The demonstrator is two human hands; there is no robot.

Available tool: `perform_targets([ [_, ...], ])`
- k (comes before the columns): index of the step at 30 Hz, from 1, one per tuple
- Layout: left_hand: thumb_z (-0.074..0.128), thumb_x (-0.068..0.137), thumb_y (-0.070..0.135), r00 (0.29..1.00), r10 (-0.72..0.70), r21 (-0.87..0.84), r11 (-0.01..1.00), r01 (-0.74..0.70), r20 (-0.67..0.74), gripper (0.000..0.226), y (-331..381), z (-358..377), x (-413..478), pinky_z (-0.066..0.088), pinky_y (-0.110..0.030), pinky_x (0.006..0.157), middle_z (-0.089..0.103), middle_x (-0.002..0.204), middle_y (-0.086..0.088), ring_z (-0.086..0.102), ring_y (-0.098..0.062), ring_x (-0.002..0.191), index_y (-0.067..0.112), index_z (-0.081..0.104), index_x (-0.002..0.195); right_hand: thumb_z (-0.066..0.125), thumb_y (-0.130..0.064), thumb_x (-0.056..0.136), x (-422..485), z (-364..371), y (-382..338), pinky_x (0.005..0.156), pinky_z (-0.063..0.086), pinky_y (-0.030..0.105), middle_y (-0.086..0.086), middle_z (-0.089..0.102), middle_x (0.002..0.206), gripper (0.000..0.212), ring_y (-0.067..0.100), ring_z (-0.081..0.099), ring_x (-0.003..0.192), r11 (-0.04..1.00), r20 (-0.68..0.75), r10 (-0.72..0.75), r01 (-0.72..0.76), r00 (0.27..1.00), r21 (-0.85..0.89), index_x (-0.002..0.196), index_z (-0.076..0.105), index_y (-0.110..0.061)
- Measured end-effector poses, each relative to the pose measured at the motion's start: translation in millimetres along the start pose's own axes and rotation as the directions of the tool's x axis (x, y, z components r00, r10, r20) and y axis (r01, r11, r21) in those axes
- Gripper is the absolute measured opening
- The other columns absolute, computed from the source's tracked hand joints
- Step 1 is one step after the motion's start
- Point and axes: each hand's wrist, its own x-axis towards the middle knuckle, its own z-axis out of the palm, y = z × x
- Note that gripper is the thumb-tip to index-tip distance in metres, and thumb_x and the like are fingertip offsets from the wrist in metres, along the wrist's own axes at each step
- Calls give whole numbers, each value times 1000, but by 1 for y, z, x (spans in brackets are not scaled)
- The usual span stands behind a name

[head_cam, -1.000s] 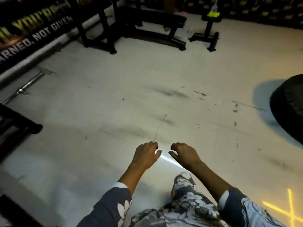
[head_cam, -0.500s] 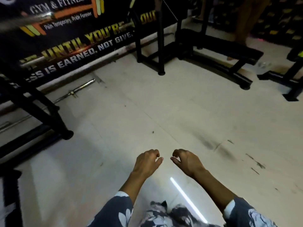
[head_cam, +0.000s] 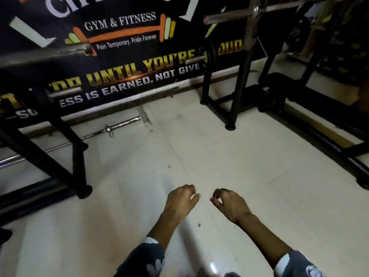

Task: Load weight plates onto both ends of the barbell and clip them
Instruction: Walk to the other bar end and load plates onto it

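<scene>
Steel-grey bare barbell (head_cam: 235, 16) rests on black rack (head_cam: 242, 76), top right | left hand (head_cam: 180, 199) and right hand (head_cam: 229, 204) loosely curled, empty, over pale tiled floor (head_cam: 219, 152) | no plates visible | risk: one-sided loading may tip the bar.

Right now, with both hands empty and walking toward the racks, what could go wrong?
1. The thin bar lying on the floor by the wall could trip a foot or roll.
2. The racked barbell end juts out high up; a head or shoulder might hit it.
3. Neither the left hand nor the right hand holds a plate.
</scene>
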Motion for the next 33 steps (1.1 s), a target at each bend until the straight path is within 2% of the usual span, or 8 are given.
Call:
perform_targets([
  [4,48,93,40,999,-39,-7,999,39,-18,30,-17,-36,101,44,-27,79,67,108,-3,61,-22,99,15,61,102,42,-38,95,109,-36,-1,82,43,30,4,64,115,31,24,57,107,999,13,-29,28,999,19,108,58,-15],
  [10,49,91,38,983,-129,-32,991,126,-128,26,-63,-72,267,45,-28,78,67,102,-1,62,-21,96,15,60,97,44,-35,94,304,-87,-1,86,43,31,6,61,122,33,26,55,113,990,2,-142,142,990,17,115,57,-13],
  [15,48,92,43,968,-201,-4,979,203,-148,28,-100,-119,399,45,-27,75,66,99,0,62,-18,92,18,59,97,45,-32,94,459,-134,-14,86,45,31,6,63,118,28,25,57,108,982,73,-188,187,980,24,111,58,-13],
  [19,51,91,42,935,-303,-82,953,292,-183,27,-138,-157,477,46,-28,74,67,98,0,63,-18,92,18,60,97,46,-33,94,570,-159,-40,83,46,30,6,64,114,29,23,59,104,968,142,-251,249,957,33,107,60,-11],
  [22,50,92,42,892,-405,-131,913,386,-201,27,-184,-176,528,44,-27,75,66,99,0,62,-17,93,18,61,98,46,-33,95,655,-163,-70,78,42,26,5,64,115,28,22,59,103,945,219,-324,325,920,31,107,59,-11],
  [28,51,91,43,792,-563,-242,823,513,-235,25,-303,-231,642,40,-24,69,67,95,3,62,-16,91,21,60,94,49,-30,93,832,-156,-162,83,43,27,6,63,116,28,22,57,106,891,266,-447,452,854,48,111,59,-10],
  [33,52,90,46,673,-688,-317,724,612,-273,26,-390,-298,705,45,-26,72,68,94,5,63,-14,90,21,60,89,51,-32,93,947,-154,-260,88,49,35,10,65,112,30,26,60,105,816,321,-563,574,761,71,109,60,-8],
])
